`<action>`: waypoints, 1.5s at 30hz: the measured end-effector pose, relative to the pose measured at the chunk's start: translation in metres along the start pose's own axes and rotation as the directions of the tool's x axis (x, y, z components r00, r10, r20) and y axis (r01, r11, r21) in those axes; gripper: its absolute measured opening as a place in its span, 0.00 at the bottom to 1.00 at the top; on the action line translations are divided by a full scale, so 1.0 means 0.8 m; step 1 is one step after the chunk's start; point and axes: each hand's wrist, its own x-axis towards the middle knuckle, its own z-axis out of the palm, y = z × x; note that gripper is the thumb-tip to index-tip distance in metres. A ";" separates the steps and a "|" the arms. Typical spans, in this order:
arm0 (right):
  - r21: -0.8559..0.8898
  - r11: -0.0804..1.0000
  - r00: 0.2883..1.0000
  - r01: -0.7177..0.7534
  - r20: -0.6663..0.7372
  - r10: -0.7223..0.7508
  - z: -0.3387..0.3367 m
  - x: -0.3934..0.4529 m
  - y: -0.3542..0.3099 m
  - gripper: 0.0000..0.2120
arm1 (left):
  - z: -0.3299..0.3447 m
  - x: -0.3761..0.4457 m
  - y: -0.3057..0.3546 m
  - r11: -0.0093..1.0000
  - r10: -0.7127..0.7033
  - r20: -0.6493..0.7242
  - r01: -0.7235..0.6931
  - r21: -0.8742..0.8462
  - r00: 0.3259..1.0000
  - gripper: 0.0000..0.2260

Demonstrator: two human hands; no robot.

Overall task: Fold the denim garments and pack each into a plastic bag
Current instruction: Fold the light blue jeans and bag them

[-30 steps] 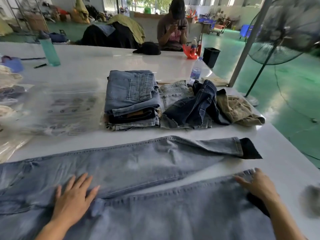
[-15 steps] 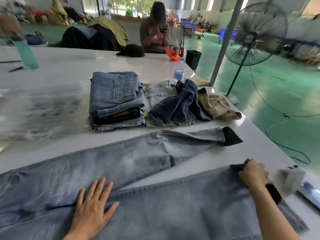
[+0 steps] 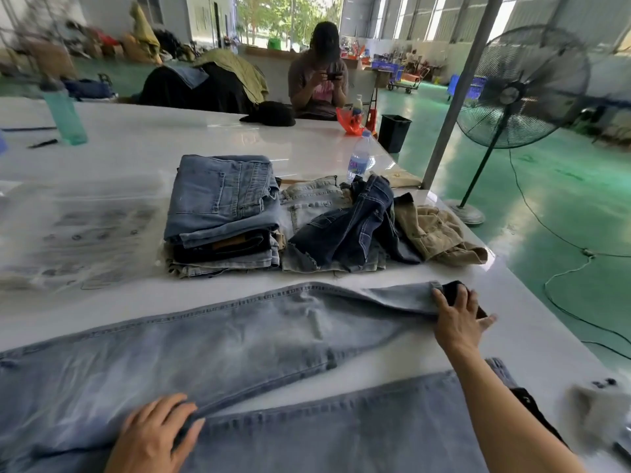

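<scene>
A pair of light blue jeans [image 3: 239, 349] lies spread across the white table [image 3: 211, 141] in front of me, legs pointing right. My left hand [image 3: 153, 435] sits at the crotch, fingers curled on the cloth where the two legs part. My right hand [image 3: 457, 315] lies on the hem of the far leg, fingers spread over its dark turned-up cuff, thumb out to the right. The near leg [image 3: 341, 435] runs under my right forearm. Clear plastic bags [image 3: 78, 233] lie flat at the left.
A stack of folded jeans [image 3: 222, 213] and a loose heap of denim and tan garments [image 3: 358, 230] sit behind the jeans. A water bottle [image 3: 360, 158] and a green bottle [image 3: 65, 114] stand further back. A person sits beyond the table. A fan [image 3: 512, 90] stands right.
My right hand left the near leg's hem and moved up to the far leg's hem. My left hand slid slightly right and its fingers curled at the crotch.
</scene>
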 end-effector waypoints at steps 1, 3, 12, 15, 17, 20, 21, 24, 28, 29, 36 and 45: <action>0.008 1.000 1.000 0.000 0.000 0.000 0.000 0.010 -0.003 0.32 | 0.007 0.008 0.008 0.999 0.016 -0.024 -0.015 0.030 1.000 0.25; 0.083 0.997 1.000 0.001 -0.015 0.000 -0.005 0.029 -0.006 0.29 | 0.017 0.022 0.021 0.994 0.071 -0.009 -0.070 0.080 0.997 0.20; 0.892 0.416 0.975 0.180 -0.217 0.045 -0.102 0.052 0.070 0.14 | 0.038 0.059 0.038 0.952 0.281 -0.078 -0.268 0.144 0.956 0.03; 0.795 0.557 0.910 0.243 -0.386 0.154 -0.136 0.066 0.086 0.24 | 0.040 0.052 0.041 0.952 0.304 -0.139 -0.296 0.081 0.942 0.07; 0.690 0.701 0.893 0.178 -0.412 0.179 -0.145 0.086 0.074 0.23 | 0.040 0.054 0.051 0.943 0.332 -0.091 -0.328 0.053 0.939 0.09; 0.522 0.853 0.972 -0.019 -0.189 0.138 -0.131 0.098 0.043 0.18 | 0.038 0.068 0.074 0.959 0.274 0.113 -0.280 0.037 0.955 0.24; 0.469 0.883 0.990 -0.035 -0.106 0.096 -0.119 0.092 0.032 0.22 | 0.036 0.071 0.079 0.974 0.217 0.170 -0.225 0.030 0.961 0.28; 0.349 0.922 0.983 0.166 -0.133 -0.127 -0.061 0.041 -0.016 0.29 | 0.027 0.074 0.073 1.000 0.024 0.246 -0.026 0.005 0.969 0.24; 0.258 0.859 0.864 0.443 0.133 -0.485 0.027 -0.068 -0.067 0.26 | 0.023 0.059 0.046 0.961 -0.215 0.341 0.137 0.240 0.915 0.31; 0.251 0.872 0.865 0.420 0.181 -0.468 0.037 -0.078 -0.060 0.25 | 0.025 0.053 0.043 0.951 -0.234 0.343 0.142 0.274 0.910 0.32; 0.360 0.933 1.000 -0.009 -0.009 0.013 0.034 -0.132 0.070 0.28 | 0.043 0.005 0.042 0.932 -0.104 0.267 0.001 0.362 0.958 0.29; 0.223 0.971 0.965 -0.089 0.262 0.029 0.051 -0.164 0.108 0.26 | 0.018 0.016 0.087 0.956 -0.193 0.588 0.014 0.295 0.786 0.32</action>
